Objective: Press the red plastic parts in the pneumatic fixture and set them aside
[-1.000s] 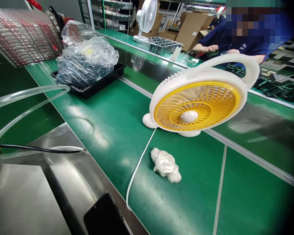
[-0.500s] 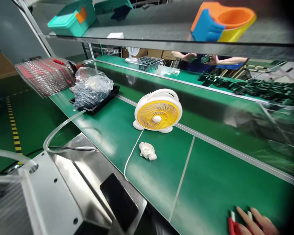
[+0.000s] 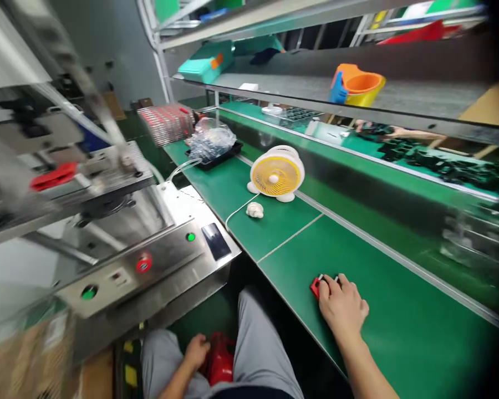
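Observation:
My right hand [image 3: 343, 307] rests on the green bench top [image 3: 399, 327], fingers curled over a small red and white object [image 3: 317, 286] near the front edge. My left hand [image 3: 196, 352] is down between my knees, closed against a red object [image 3: 219, 363] on the seat; how it grips that object is partly hidden. A yellow and white desk fan [image 3: 278, 173] stands farther back on the bench, with a crumpled white plastic wad [image 3: 255, 210] and its white cord [image 3: 237, 210] in front of it.
A steel machine [image 3: 120, 244] with a red button, green lights and a dark phone [image 3: 216, 241] stands left. Behind the fan, a black tray holds bagged parts [image 3: 212, 141]. Orange and blue bins [image 3: 357, 83] sit on the upper shelf. Another person's arm [image 3: 399, 132] shows across the line.
The view has pulled back and down, so the fan looks much smaller. My right hand has come fully into view on the red and white object, and my left hand and lap now show.

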Available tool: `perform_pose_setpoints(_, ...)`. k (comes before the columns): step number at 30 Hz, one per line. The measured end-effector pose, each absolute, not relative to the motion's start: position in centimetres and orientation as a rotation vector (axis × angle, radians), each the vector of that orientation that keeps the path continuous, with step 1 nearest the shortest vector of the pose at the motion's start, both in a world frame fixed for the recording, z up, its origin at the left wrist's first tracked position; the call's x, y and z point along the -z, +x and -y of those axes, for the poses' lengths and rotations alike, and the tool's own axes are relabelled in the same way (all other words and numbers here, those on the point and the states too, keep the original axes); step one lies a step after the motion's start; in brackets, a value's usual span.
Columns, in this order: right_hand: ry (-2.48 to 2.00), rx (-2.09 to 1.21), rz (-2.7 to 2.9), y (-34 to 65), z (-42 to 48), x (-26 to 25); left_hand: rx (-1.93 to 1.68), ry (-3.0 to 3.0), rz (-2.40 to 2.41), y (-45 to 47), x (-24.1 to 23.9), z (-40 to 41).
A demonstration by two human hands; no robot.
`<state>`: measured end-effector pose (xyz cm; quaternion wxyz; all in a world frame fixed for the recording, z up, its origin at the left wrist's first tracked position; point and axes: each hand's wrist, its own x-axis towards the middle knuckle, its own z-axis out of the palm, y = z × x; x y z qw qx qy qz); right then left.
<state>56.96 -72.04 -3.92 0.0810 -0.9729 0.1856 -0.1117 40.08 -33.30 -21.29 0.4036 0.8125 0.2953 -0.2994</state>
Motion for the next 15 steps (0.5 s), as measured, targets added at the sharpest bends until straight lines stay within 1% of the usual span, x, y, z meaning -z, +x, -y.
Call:
perform_pose_setpoints(5, -2.849, 0.370, -0.403, 58.9, 72.3, 3.2, 0.586, 1.986, -0.821, 36.1, 21.1, 32.9)
perform_pose_setpoints(12, -2.713, 0.657, -0.406, 57.6, 71.9, 2.8, 0.421, 1.926, -0.756, 33.5, 20.5, 34.7)
perform_pose_setpoints(15, -2.719, 0.531, -0.348, 56.2, 71.8, 2.7, 0.378, 1.933, -0.739, 32.8, 19.9, 34.9)
